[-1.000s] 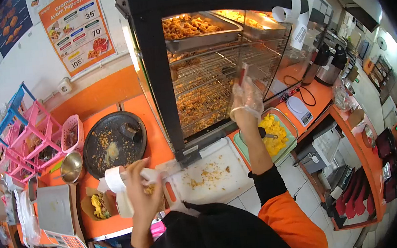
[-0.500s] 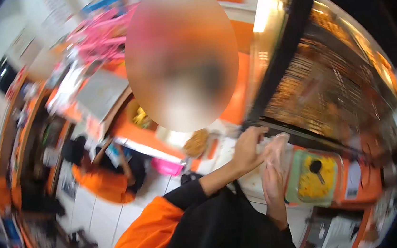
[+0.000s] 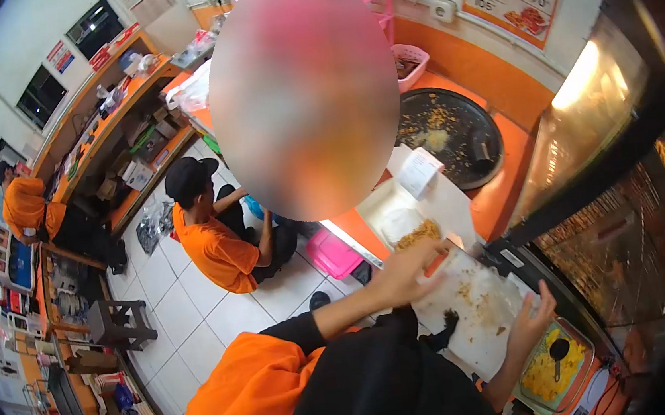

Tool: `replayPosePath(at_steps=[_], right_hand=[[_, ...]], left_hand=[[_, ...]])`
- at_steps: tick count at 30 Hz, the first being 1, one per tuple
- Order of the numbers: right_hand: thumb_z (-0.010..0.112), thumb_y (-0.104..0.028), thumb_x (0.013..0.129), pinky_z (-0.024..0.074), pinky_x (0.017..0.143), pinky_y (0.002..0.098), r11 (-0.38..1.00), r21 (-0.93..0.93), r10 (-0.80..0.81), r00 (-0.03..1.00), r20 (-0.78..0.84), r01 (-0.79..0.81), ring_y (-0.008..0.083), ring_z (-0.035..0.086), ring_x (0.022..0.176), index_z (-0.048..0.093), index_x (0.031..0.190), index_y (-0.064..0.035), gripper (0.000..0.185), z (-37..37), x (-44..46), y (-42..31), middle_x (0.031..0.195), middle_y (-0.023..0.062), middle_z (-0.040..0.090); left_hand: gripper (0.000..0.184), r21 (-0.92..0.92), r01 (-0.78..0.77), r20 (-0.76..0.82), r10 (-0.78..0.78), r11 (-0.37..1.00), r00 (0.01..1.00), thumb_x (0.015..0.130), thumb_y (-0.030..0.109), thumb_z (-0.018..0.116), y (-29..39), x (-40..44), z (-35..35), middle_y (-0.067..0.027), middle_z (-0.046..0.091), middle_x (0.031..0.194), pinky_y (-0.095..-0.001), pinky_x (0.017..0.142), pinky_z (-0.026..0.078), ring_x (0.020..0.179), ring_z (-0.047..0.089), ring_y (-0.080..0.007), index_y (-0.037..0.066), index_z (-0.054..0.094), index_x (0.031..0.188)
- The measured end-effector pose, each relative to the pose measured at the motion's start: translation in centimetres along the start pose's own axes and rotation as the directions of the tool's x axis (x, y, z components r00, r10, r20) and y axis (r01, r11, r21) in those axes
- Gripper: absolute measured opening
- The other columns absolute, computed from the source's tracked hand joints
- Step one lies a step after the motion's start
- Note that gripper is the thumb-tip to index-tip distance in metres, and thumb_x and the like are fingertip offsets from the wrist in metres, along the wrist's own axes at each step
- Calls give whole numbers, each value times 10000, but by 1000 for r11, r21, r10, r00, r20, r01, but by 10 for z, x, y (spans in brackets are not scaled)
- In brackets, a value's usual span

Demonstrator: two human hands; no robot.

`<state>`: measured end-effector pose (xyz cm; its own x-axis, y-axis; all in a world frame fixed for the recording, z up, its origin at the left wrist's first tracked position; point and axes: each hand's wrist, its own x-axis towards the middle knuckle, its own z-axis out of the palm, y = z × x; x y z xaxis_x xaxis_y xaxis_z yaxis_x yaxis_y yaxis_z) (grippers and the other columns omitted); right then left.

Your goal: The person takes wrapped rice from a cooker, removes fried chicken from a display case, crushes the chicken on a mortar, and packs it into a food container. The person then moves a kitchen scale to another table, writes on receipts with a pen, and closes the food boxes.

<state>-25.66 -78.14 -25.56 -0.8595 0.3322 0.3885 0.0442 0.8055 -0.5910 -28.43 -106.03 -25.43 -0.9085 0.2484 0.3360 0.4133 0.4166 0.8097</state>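
Observation:
My left hand [image 3: 407, 272] is over the near corner of a white cutting board [image 3: 469, 338] scattered with crumbs, its fingers apart and nothing seen in them. Just beyond it, an open white box [image 3: 382, 209] holds rice and brown fried bits [image 3: 419, 233]; a printed slip [image 3: 419, 170] lies against its lid. My right hand [image 3: 529, 320], bare and with spread fingers, is at the board's right edge. To its right, a green-rimmed tray [image 3: 582, 337] contains yellow food [image 3: 548, 383] and a black ladle [image 3: 559, 350].
A round black pan [image 3: 454, 144] with crumbs is on the orange counter, left of the glass display case [image 3: 600, 246]. One person [image 3: 220, 246] crouches on the tiled floor near a pink container [image 3: 333, 254]. Another person [image 3: 27, 206] is farther left. A blurred oval hides part of the counter.
The view has swung left. The right hand, earlier in a clear glove with tongs inside the case, is now bare. The left hand touched the glove half a second ago; the hands are now apart.

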Motion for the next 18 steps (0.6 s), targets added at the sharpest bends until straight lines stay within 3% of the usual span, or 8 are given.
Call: replayPosePath(at_steps=[3,4,6,8,11,13,17,18], right_hand=[[512,-104,913,376,956,364,935,344,-105,994,37,85,276,519,1079,561,1160,12,278,9,2,-77,1160,143,547],[529,-125,905,377,936,338,819,574,-107,988,110,25,238,519,1063,563,1143,15,278,29,-4,-93,1142,129,557],[552,-177,908,369,954,331,742,670,-287,895,341,-17,210,508,1085,552,1146,14,304,57,-11,-151,1141,113,557],[559,-234,926,366,990,313,583,734,-382,681,625,-347,189,493,1137,487,1234,19,405,116,-27,-188,1218,118,521],[501,-297,959,367,1028,335,562,633,-436,460,773,-532,196,490,1201,412,1344,1,495,199,-49,-262,1292,116,509],[474,-373,968,309,1082,353,456,500,-385,344,856,-736,251,392,1311,291,1421,-8,610,286,-65,-278,1438,155,360],[458,-422,965,216,1122,372,437,429,-150,406,902,-790,279,216,1401,55,1478,-33,760,378,-73,-348,1523,174,155],[465,-433,961,213,1115,378,309,423,-22,439,898,-852,258,267,1377,166,1466,-57,698,405,-76,-356,1492,145,255]], left_hand=[[433,-102,120,-421,-152,988,894,798,182,702,-57,-19,-73,-66,592,1036,-296,646,468,749,571,-157,67,507,1167],[415,51,184,-524,-131,982,841,785,159,714,-74,-24,-107,-73,595,1045,-296,647,470,760,583,-151,65,518,1138],[396,17,259,-689,-176,966,703,775,152,729,-110,-32,-176,-69,608,1026,-287,653,472,779,590,-153,61,535,1108],[389,-21,302,-792,-201,953,577,771,167,746,-155,-31,-248,-86,600,1012,-298,667,470,839,584,-186,32,547,1076],[443,-96,300,-800,-253,949,543,802,327,717,-234,-8,-365,-134,589,1061,-339,759,475,905,591,-233,13,560,1073],[516,94,412,-773,-194,906,604,796,412,699,-293,17,-434,-154,583,1082,-354,788,476,919,594,-254,2,574,1083],[675,256,510,-638,-253,821,727,752,528,695,-386,74,-510,-191,569,1112,-387,832,471,951,597,-293,-39,590,1102],[795,181,500,-597,-309,847,740,711,600,694,-407,90,-519,-213,582,1115,-384,852,465,979,600,-302,-68,579,1128]])
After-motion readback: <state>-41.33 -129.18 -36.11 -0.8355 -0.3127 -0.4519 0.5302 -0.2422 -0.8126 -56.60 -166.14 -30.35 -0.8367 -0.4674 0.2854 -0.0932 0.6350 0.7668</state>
